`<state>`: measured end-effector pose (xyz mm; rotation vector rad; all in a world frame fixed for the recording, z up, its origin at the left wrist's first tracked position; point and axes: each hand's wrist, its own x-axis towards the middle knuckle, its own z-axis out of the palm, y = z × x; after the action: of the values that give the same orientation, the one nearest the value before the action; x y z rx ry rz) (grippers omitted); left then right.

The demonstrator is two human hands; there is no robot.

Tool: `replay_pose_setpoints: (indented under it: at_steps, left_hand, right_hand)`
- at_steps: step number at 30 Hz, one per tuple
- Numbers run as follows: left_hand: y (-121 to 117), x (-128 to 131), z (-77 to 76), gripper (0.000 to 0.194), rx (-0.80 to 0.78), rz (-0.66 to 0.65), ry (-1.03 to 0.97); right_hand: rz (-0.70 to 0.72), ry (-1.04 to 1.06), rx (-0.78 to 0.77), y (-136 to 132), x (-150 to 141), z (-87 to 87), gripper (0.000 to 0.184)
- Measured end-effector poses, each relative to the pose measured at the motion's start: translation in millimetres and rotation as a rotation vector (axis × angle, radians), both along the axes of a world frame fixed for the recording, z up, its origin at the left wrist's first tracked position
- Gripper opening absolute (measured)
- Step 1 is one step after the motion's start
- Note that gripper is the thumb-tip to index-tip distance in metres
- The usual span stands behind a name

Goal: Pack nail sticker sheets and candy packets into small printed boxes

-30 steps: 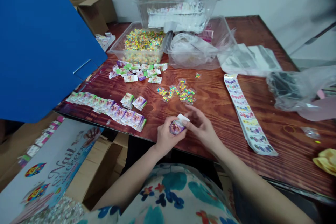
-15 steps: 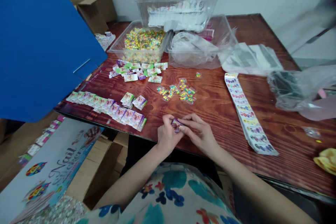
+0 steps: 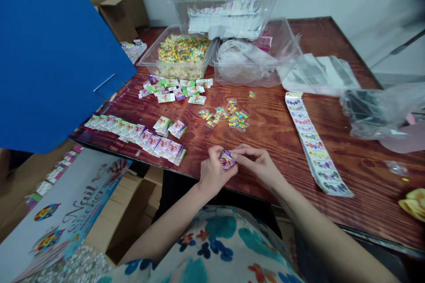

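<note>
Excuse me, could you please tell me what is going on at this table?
A person holds a small purple box in the left hand, with the right hand's fingers at the box's upper edge. Similar boxes lie to the left in an overlapping row, with a loose pile farther back. Colourful packets lie ahead, and a sticker strip lies to the right.

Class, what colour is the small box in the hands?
The small box is mainly purple, with a printed picture; best view: head.
</note>
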<state>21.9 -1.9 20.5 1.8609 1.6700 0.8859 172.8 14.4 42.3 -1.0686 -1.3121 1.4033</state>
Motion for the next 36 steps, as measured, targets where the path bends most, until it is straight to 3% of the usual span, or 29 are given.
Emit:
replay_pose_setpoints:
  at_steps: [11, 14, 18, 23, 25, 28, 31, 36]
  left_hand:
    - [0, -4, 7.7, 0.053, -0.104, -0.049, -0.028]
    - [1, -4, 10.7, 0.05, -0.133, -0.035, -0.111]
    - [2, -6, 12.7, 0.05, -0.146, 0.004, -0.13]
    - [27, -32, 34.9, 0.043, -0.105, -0.048, 0.122]
    - [48, -50, 49.4, 0.041, -0.064, 0.054, 0.292]
    - [84, -77, 62.5, 0.036, 0.005, 0.16, 0.601]
    - [112, -94, 59.2, 0.039, -0.11, 0.191, 0.841]
    - [126, -103, 47.2, 0.04, -0.212, 0.202, 0.893]
  right_hand:
    - [0.131, -0.31, 0.434, -2, 9, 9.2, 0.023]
    - [0.146, -0.277, 0.436, -6, 5, 6.4, 0.026]
    - [0.13, -0.171, 0.328, -10, -7, -1.2, 0.031]
    - [0.091, -0.198, 0.289, -3, -13, -1.7, 0.039]
    - [0.008, -0.188, 0.267, 5, -14, -2.9, 0.048]
    - [-0.01, -0.229, 0.264, 25, -18, -9.2, 0.039]
    - [0.044, -0.328, 0.357, 56, -24, -16.1, 0.028]
    - [0.071, -0.65, 0.525, 133, -49, -14.4, 0.023]
